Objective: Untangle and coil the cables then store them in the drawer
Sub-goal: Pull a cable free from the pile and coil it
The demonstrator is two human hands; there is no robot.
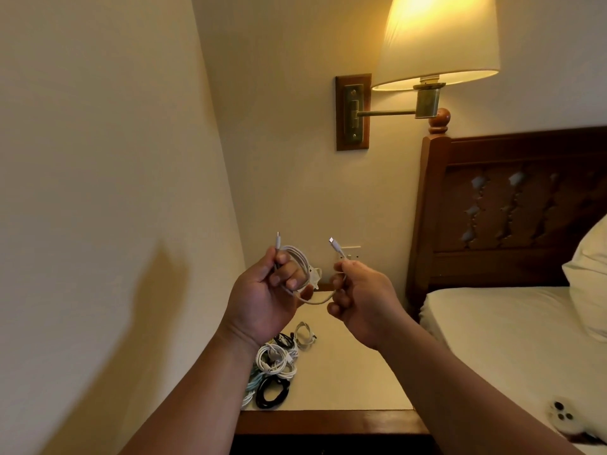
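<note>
Fingers (286, 274) of left hand (262, 292) curled round a small coil of white cable (300, 259), one plug end (278, 240) pinned upright above the fist. Right hand (361, 298) pinching the free tail between thumb and forefinger just below the other plug (332, 241), lower fingers folded toward the palm. Short slack loop hanging between the two hands. Both raised in the air over the nightstand (348, 372).

Below, on the left part of the nightstand top: heap of other cables (276, 359), white, pale blue-green and black, several in loops. Cannot tell whether knotted together. Drawer not in view, only a dark band under the wooden front edge.

Step in hand, by judgement: closing off the coil of this one cable, most of it already wound.

To do it well:
- Hold the left grip firm enough to stop the loops springing apart, loose enough to admit one more turn.
- Feed the tail in with the right hand, matching the last loop to the size of the others.
- Follow the cable's own curl; no forcing against the twist.
- No sharp bend at either plug neck.
- Wrap or tuck the final stretch round the bundle to lock it.
- Set the finished coil down apart from the heap, to avoid fresh snags.

Surroundings: lit wall lamp (437, 41) above, wall socket (351, 252) behind the hands, bed (509, 323) with pillow (588, 277) to the right.
</note>
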